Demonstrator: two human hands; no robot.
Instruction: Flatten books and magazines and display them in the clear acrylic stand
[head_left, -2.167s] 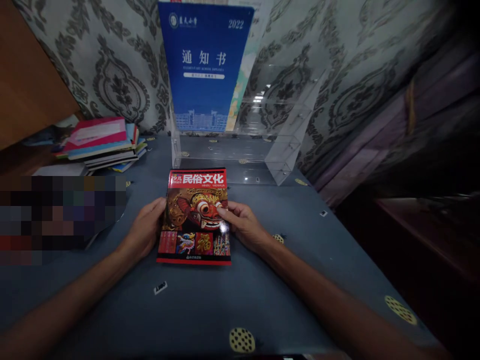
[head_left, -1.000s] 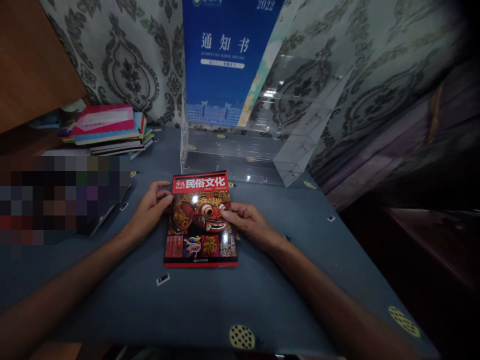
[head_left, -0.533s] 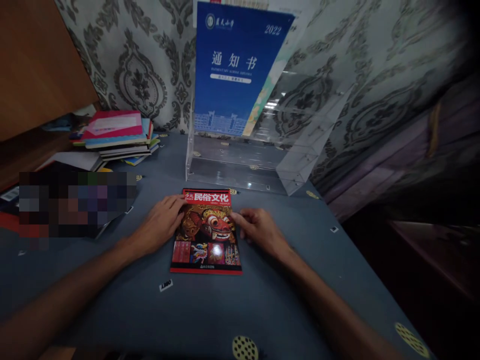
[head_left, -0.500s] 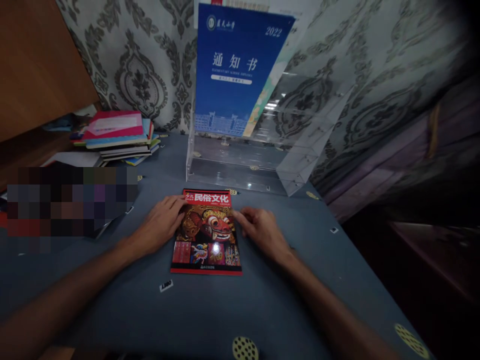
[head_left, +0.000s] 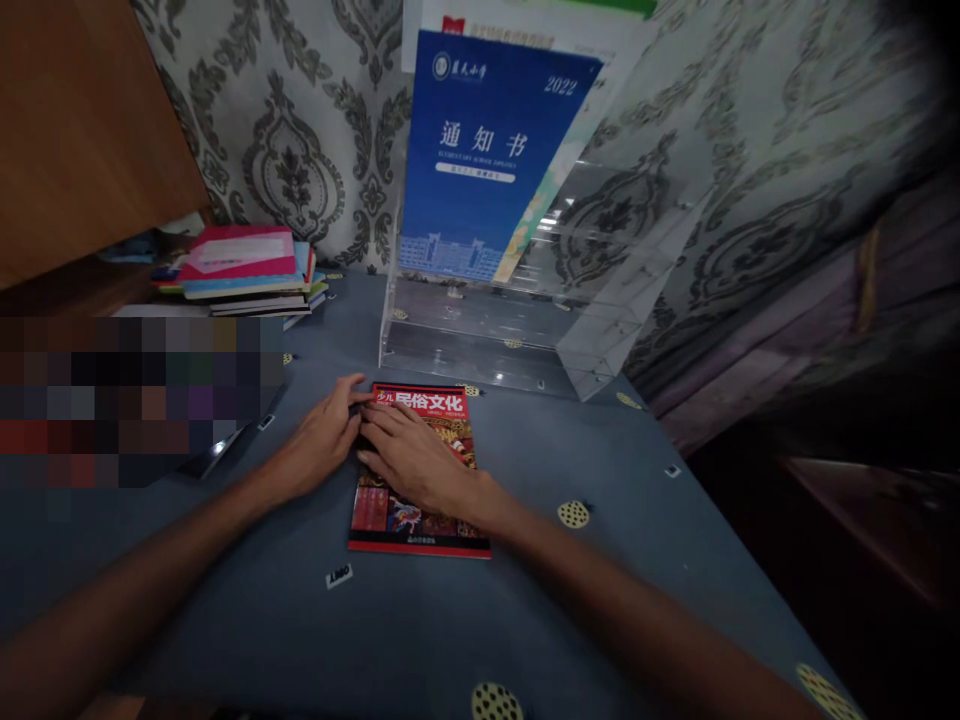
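A thin book (head_left: 420, 540) with a red and black cover and large white Chinese characters lies closed and face up on the blue-grey table. My right hand (head_left: 420, 460) rests across the cover, fingers stretched toward the left edge, hiding most of the mask picture. Beside that left edge is my left hand (head_left: 322, 440), its fingers loosely extended and touching or nearly touching the book and the right fingertips. Neither hand grips anything that I can see.
Behind the book stands a clear acrylic rack (head_left: 480, 365) holding a blue booklet (head_left: 480, 210) and other papers. A stack of books (head_left: 247, 270) lies at the back left. Patterned wallpaper (head_left: 292, 170) rises behind, and the table's right edge slopes away. A left patch is pixelated.
My right hand has moved left from the book's right edge onto its cover. The left hand stays at the left edge, with its fingers lifted slightly. The view has shifted a little.
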